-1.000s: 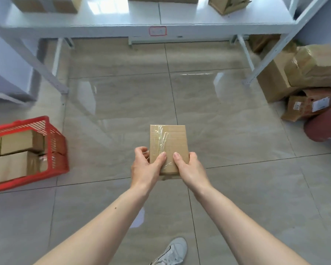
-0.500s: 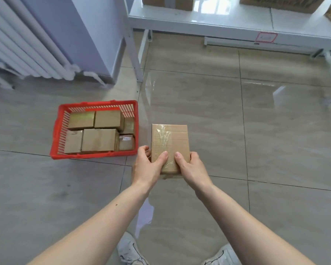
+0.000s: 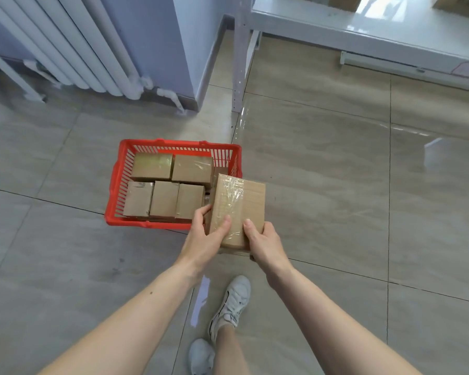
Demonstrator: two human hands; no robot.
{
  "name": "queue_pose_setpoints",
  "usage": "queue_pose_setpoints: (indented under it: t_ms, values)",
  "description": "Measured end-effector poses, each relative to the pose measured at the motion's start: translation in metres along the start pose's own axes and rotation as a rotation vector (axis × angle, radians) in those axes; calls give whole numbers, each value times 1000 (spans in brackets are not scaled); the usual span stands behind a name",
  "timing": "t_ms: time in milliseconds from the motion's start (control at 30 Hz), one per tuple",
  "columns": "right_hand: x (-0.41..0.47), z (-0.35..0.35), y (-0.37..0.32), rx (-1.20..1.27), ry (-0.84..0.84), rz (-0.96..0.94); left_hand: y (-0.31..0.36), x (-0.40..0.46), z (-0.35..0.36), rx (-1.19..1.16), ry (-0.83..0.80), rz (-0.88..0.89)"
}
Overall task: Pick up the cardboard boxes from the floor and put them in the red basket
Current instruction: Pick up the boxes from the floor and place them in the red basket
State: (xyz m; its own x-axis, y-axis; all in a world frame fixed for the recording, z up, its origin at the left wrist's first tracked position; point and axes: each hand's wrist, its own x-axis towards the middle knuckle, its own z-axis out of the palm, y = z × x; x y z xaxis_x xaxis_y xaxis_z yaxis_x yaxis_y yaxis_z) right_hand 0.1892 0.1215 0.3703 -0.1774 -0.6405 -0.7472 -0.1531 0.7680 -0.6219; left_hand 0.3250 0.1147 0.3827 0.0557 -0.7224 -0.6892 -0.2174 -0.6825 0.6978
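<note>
Gripping a flat brown cardboard box wrapped in clear tape [image 3: 237,209] at its near end, my left hand [image 3: 205,238] had its thumb pressed on top and fingers curled along the left edge, while my right hand [image 3: 264,240] clamped the right corner, thumb on top. I held the box in the air, overlapping the near right corner of the red plastic slatted basket [image 3: 117,185] that stood on the grey tiled floor [image 3: 336,185]. Five brown cardboard boxes [image 3: 171,185] lay packed inside it. My white sneaker [image 3: 232,304] stood below my hands, a white radiator [image 3: 73,47] behind the basket.
</note>
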Motion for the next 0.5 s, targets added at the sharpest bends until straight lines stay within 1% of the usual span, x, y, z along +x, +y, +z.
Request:
queue_pose_setpoints:
  t_ms: [100, 200, 300, 367, 500]
  values:
    - [29, 5, -12, -23, -51, 50, 3, 28, -10, -25, -26, -43]
    - [52, 12, -24, -84, -91, 75, 6, 58, -15, 13, 22, -60]
    - [70, 26, -30, -227, -47, 22, 2, 82, -16, 119, 109, -97]
    - [78, 36, -32, -298, -35, -16, -1, 92, -16, 201, 127, -146]
    - [96, 65, -35, -175, -100, 11, -9, 109, -23, 268, 102, -178]
